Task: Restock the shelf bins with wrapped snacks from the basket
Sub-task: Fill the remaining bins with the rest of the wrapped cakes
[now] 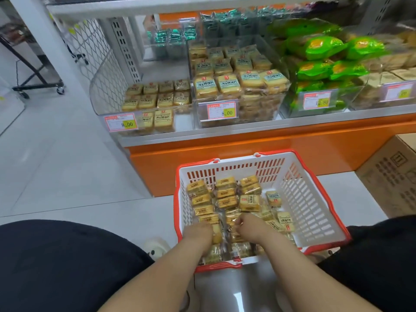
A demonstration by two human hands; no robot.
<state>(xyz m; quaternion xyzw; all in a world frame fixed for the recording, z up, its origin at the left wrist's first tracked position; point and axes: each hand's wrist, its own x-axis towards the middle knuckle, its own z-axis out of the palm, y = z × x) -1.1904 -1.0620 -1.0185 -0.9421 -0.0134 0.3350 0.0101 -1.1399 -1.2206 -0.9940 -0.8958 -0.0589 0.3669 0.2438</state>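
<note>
Hands both down in the basket (310, 199), close together, not touching. Left hand (201, 230) has fingers curled down onto the wrapped snacks (227, 199) near the left wall; right hand (246, 224) is curled, thumb and fingers pinching at a pack in the middle. Can't tell whether either pack is lifted. Basket is white with red rim, on the floor between the person's knees, front half filled with yellow packs. Ahead, the shelf (247, 129) on an orange base: left bin (108, 93) partly filled with the same packs, middle bin (279, 64) stacked high, green bags (324, 48) to the right. Cardboard box (391, 174) at far right.
</note>
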